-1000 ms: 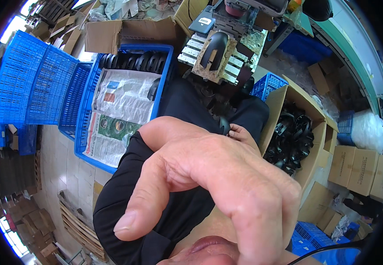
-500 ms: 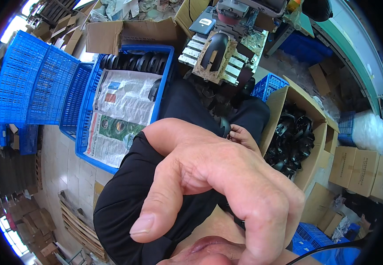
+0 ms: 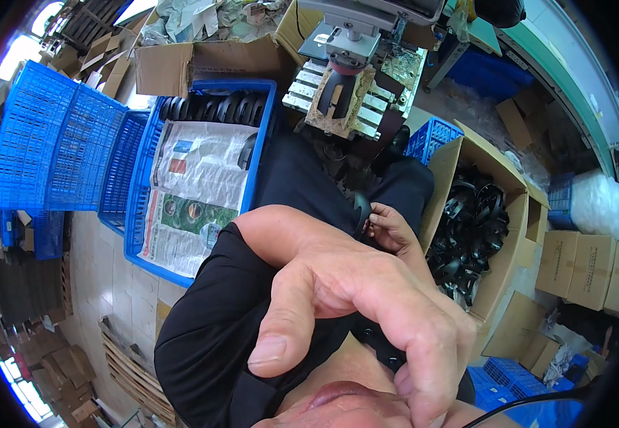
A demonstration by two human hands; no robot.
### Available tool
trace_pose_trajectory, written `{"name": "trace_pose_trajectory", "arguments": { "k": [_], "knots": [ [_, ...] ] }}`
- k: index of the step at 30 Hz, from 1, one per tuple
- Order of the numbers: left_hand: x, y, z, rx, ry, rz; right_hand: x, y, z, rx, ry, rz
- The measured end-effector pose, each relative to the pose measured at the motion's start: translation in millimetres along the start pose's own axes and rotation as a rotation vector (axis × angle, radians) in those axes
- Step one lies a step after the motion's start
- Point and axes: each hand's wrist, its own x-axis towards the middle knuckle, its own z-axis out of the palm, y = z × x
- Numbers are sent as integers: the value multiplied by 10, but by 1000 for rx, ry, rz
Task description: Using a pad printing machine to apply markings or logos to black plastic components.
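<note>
Right hand pinching black curved part — long axis roughly fore-and-aft; left hand half-curled, thumb wide.

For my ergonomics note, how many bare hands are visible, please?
2: the left hand by the face, the right hand by the dark trousers, holding a black curved piece.

Blue baskets stand at the left, wooden slats lie by the tiled floor, crumpled paper heaps up in an open box at the top, and white plastic sits near brown cartons at the right.
</note>
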Motion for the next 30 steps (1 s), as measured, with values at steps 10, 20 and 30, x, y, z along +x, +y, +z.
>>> {"name": "trace_pose_trajectory", "arguments": {
  "k": [10,20,30],
  "knots": [
    [-188,210,-108,194,17,-63,-11,1,-18,7,24,28],
    [-989,925,-638,2476,786,-551,-77,-10,343,-134,314,-157],
    [-1152,1051,-1330,2683,785,-706,133,-934,1153,-417,504,-682]
  ]
}}
